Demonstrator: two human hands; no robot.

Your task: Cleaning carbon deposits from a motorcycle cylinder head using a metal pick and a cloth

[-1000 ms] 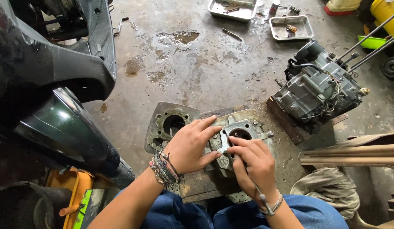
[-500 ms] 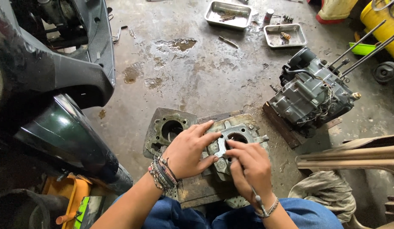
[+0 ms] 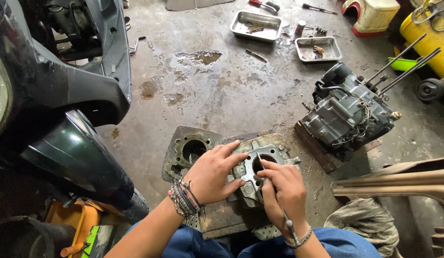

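Note:
A grey metal engine cylinder block [image 3: 274, 152] lies on a wooden board [image 3: 222, 220] on the concrete floor in front of me. My left hand [image 3: 213, 173] rests flat on the block's left side, fingers spread, holding it down. My right hand [image 3: 282, 188] grips a thin metal scraper tool [image 3: 292, 230] whose tip touches the block's face near its round bore [image 3: 266, 162]. A second cylinder part [image 3: 189, 149] with a round hole lies just left of the block.
A dark engine case [image 3: 348, 114] with long studs stands on a plank at right. Two metal trays [image 3: 257, 25] [image 3: 318, 48] with small parts sit at the far side. A black scooter body [image 3: 59, 95] fills the left. A rag [image 3: 365, 222] lies at lower right.
Both hands stay on the cylinder block; the right hand has shifted slightly with the tool against the block's face. The view has tilted a little.

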